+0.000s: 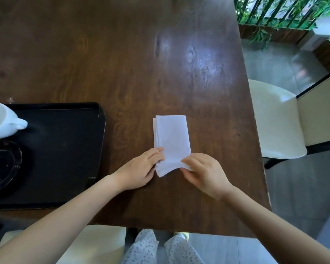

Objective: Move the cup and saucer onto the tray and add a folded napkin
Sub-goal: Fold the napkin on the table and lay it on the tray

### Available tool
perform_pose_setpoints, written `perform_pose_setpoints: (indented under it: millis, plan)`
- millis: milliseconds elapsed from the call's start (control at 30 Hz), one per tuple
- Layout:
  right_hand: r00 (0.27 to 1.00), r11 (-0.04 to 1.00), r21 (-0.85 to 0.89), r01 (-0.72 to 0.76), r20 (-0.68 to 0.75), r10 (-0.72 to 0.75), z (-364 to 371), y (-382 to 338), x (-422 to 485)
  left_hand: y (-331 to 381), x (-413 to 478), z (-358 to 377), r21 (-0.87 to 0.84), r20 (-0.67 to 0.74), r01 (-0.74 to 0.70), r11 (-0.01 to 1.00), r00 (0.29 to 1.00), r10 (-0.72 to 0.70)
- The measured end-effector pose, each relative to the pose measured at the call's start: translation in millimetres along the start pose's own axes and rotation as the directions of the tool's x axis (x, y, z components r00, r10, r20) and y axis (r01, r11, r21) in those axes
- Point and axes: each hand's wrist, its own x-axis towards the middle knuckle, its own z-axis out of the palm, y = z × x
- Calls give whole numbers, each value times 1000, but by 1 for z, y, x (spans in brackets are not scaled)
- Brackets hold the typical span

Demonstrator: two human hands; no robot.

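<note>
**Folded napkin pinched at its near end, right of the tray**

Flat on the dark, glossy, grained wooden table (122,54): a white rectangular folded paper napkin (171,138), layered edges showing along its left side. Pinched at the near left edge by the left hand (139,172), fingertips on top. Near right corner lifted and curled between thumb and fingers of the right hand (204,172). Well to the left, a black rectangular tray with a raised rim (101,119), carrying a smooth white ceramic cup (2,122) and a dark round saucer (2,164), possibly glass, partly cut off. Cup beyond saucer, seemingly not on it.
</note>
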Motion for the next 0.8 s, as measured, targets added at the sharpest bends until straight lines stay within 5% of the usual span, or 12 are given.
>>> perform_pose_setpoints:
  millis: [167,367,467,800]
  plan:
    - [953,931,204,-301,58,296,-9,7,32,-1,11,-9,-227,-65,59,972,995,-75]
    - [791,585,563,-584,232,566,-4,28,54,7,31,-8,-596,-170,283,751,870,-463]
    - [722,507,569,-647,244,648,2,34,61,9,39,-8,-643,-209,303,704,815,-541]
    - [580,561,330,-759,-48,813,38,22,90,9,76,-12,-483,-397,479,733,626,-671]
